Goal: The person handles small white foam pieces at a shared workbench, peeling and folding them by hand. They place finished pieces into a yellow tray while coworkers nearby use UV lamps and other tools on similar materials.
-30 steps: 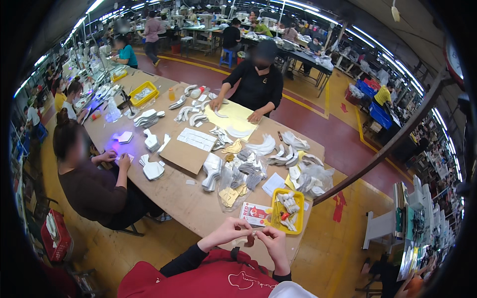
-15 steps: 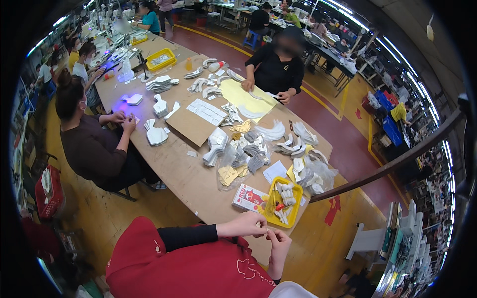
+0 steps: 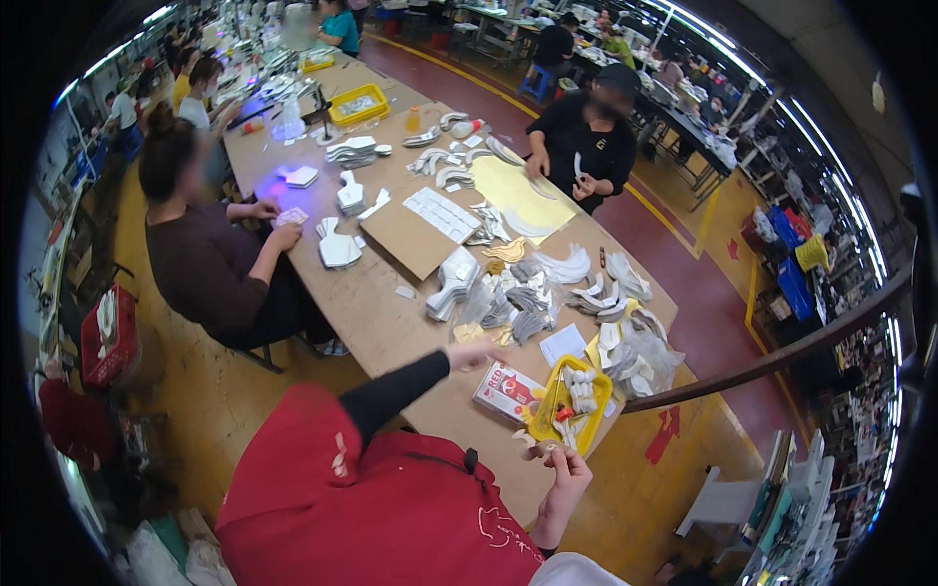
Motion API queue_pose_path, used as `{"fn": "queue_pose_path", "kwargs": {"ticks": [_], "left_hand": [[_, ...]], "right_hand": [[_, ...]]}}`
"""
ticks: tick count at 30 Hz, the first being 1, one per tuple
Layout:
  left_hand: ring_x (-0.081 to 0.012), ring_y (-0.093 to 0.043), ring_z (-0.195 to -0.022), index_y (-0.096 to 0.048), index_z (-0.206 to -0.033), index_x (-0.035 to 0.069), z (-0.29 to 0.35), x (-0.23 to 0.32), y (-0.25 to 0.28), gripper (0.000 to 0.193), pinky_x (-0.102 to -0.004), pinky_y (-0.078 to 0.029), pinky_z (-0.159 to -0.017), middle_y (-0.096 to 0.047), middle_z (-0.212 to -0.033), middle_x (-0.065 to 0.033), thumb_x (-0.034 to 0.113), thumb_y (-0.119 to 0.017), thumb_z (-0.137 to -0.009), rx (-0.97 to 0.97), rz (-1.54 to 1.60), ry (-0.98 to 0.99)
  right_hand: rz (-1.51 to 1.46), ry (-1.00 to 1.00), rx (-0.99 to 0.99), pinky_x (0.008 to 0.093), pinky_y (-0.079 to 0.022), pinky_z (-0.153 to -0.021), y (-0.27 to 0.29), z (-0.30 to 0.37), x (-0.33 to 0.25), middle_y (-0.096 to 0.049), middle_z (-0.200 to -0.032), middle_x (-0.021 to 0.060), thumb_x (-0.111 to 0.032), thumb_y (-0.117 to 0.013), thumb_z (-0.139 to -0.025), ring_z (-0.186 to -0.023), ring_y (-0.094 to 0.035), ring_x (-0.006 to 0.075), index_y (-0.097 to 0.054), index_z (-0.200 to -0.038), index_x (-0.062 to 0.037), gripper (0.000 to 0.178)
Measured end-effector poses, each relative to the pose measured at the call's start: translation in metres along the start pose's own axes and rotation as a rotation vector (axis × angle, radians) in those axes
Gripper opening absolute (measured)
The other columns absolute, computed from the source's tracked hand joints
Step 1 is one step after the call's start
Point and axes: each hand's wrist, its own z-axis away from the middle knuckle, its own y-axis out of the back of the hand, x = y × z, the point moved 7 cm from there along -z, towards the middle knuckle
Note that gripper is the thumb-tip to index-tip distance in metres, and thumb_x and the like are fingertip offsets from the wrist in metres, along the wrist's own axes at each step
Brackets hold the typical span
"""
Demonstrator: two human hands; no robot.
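Near the yellow tray point(image 3: 553, 398), my right hand point(image 3: 567, 479) pinches a tan piece point(image 3: 534, 448) jutting leftward from its fingers; my left hand point(image 3: 474, 355), fingers too blurred to tell, is beside the box point(image 3: 508, 393).

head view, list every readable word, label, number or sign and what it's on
Wording isn't copied here:
Printed box: large lettering, partly readable.
Red garment: white script, unclear.
Black top: one pale letter.
White sheet: any print too small.
Red crate: marks too blurred.

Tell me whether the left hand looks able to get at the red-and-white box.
Likely yes: the left hand is close to the red-and-white box, and nothing visible stands between them.
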Motion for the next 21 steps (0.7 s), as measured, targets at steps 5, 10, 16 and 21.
{"fn": "queue_pose_path", "kwargs": {"ticks": [5,10,16,21], "left_hand": [[-0.0036,-0.036,-0.046,-0.041,-0.135,0.008,-0.031,0.031,0.112,0.062,-0.0214,-0.028,-0.040,-0.070,-0.093,-0.0075,0.027,-0.068,-0.083,0.432,-0.086,0.069],[-0.0028,-0.058,-0.079,-0.055,-0.129,0.008,0.023,0.080,-0.039,0.044,-0.0194,-0.043,-0.065,-0.069,-0.102,-0.0007,0.025,-0.063,-0.089,-0.091,-0.251,-0.180],[-0.0080,-0.061,-0.089,-0.065,-0.112,0.004,0.112,0.069,-0.163,0.024,-0.0250,-0.047,-0.083,-0.068,-0.096,-0.0005,0.019,-0.064,-0.093,-0.385,-0.049,-0.193],[-0.0135,-0.066,-0.080,-0.064,-0.098,-0.001,0.136,0.078,-0.168,0.015,-0.0267,-0.052,-0.076,-0.067,-0.087,-0.0061,0.013,-0.061,-0.093,-0.266,0.162,-0.145]], "right_hand": [[0.024,0.046,-0.019,0.0217,-0.041,-0.063,0.000,0.009,-0.007,-0.058,-0.067,0.0012,-0.004,-0.066,-0.087,-0.065,-0.053,0.0072,-0.059,-0.072,0.0002,0.016],[-0.020,0.010,-0.001,0.0219,-0.041,-0.063,0.006,0.012,0.002,-0.059,-0.068,0.0011,-0.004,-0.066,-0.087,-0.065,-0.053,0.0074,-0.060,-0.074,0.0007,0.015],[0.081,0.064,0.024,0.0219,-0.041,-0.060,0.008,0.000,0.000,-0.060,-0.069,0.0011,-0.007,-0.068,-0.086,-0.065,-0.054,0.0068,-0.064,-0.079,0.0023,0.013],[0.222,0.193,-0.021,0.0202,-0.039,-0.058,-0.005,-0.005,-0.022,-0.059,-0.069,-0.0014,-0.008,-0.069,-0.086,-0.064,-0.052,0.0037,-0.063,-0.078,0.0015,0.014]]}}
